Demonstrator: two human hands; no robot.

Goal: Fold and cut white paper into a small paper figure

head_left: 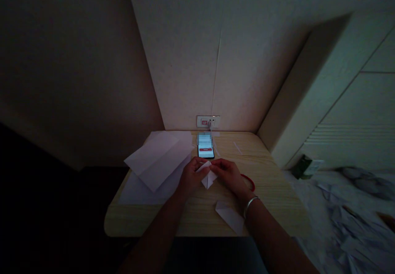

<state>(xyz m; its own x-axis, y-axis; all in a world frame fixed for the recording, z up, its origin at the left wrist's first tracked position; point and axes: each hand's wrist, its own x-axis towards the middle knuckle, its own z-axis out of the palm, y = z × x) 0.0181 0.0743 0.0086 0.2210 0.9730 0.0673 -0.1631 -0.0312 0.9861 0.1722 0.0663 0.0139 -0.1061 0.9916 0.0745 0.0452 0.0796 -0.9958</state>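
Between my two hands is a small folded white paper (208,178), pointed at its bottom and creased down the middle. My left hand (191,176) pinches its left side, fingers closed. On the other side my right hand (228,174) grips the upper right part, with the thumb and fingertips pressed together near the top. A silver bangle (250,205) circles my right wrist. Just beyond the hands lies a phone (205,152) with its screen lit. Nearer to me, below the folded paper, a folded piece of white paper (230,216) rests by the right wrist.
Several white sheets (160,159) overlap on the left of the wooden table (271,200). A red ring-shaped band (248,182) lies beside my right hand. Thin paper strips (237,147) are at the back. A wall socket (208,121) holds a plug. A bed (324,208) stands right.
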